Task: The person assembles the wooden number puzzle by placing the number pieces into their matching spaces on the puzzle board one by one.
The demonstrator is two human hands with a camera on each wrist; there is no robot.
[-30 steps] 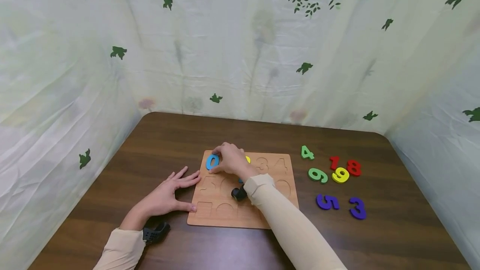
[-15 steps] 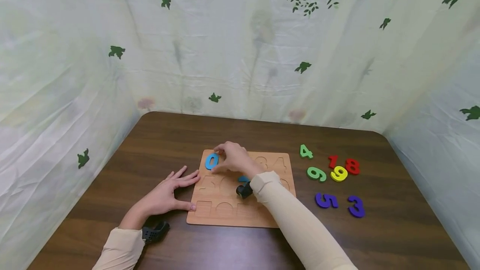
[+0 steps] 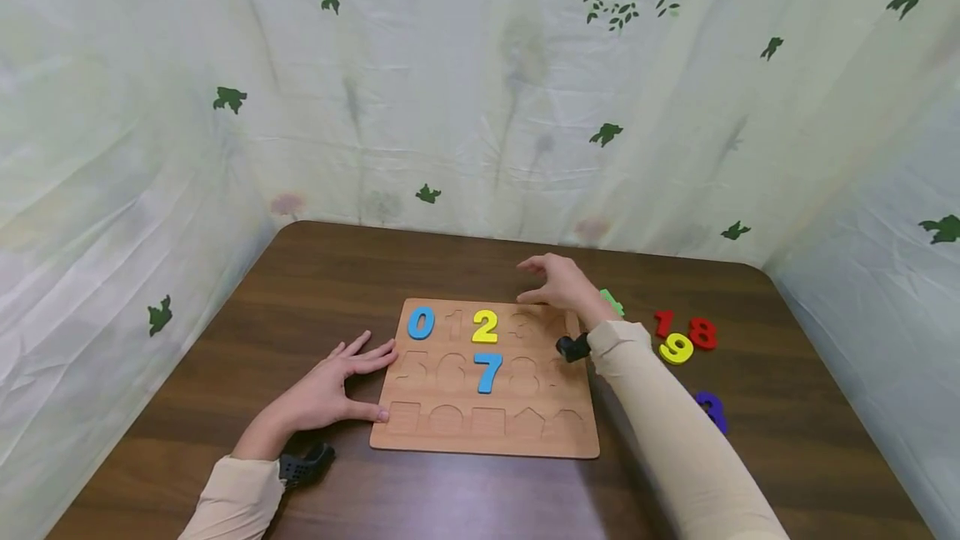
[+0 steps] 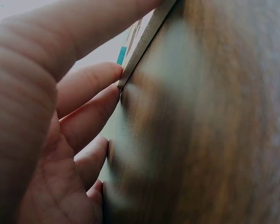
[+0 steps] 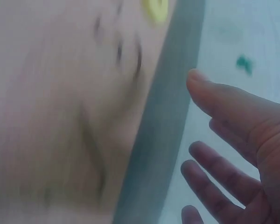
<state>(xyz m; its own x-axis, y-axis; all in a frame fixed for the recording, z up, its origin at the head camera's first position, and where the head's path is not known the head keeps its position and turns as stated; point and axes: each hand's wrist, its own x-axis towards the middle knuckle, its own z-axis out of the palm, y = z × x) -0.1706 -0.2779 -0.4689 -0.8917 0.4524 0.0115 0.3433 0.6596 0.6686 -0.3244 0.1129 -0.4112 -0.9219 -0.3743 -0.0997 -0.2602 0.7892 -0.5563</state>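
Note:
A wooden number puzzle board lies on the table. In its recesses sit a blue 0, a yellow 2 and a blue 7. My left hand rests at the board's left edge, fingers spread, with thumb and fingertips touching that edge; the left wrist view shows the contact. My right hand is in the air over the board's top right corner, its fingers apart and holding nothing. Partly behind the right wrist is a green 4.
Right of the board lie a red 1, a red 8, a yellow 9 and a partly covered purple 3. The right sleeve hides other pieces. A printed curtain stands behind the table.
My right hand has let go of the blue 0, which stays in the board's top left, and has moved right across the board. The left hand stays at the edge.

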